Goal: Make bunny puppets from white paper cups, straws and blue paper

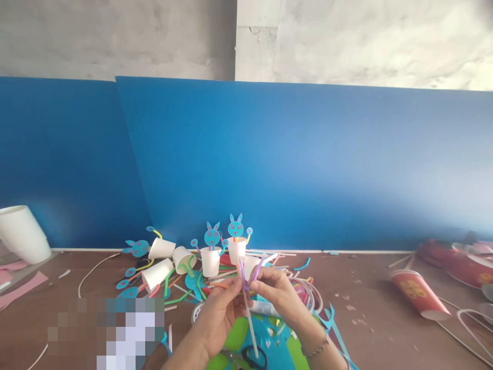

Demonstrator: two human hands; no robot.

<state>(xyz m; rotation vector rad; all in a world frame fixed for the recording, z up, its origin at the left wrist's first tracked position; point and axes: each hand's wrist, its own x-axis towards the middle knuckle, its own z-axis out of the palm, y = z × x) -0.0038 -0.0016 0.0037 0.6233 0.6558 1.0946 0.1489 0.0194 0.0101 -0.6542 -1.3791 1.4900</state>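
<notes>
Near the lower middle, my left hand [223, 311] is closed round purple and whitish straws [250, 324], which meet between my two hands. My right hand [275, 290] pinches the bent purple straw [258, 270] from the other side. Behind my hands stand two white paper cups [210, 263] with blue rabbit heads [212, 236] on straws. Scissors [254, 355] with black handles lie below my hands on blue and green paper [277, 341].
Tipped white cups [157, 275] with blue paper pieces lie left of my hands. Stacked white cups [23, 234] lean at the far left. A red cup [419, 294] lies on the brown table [370, 303] at right. Blue partition [288, 164] behind.
</notes>
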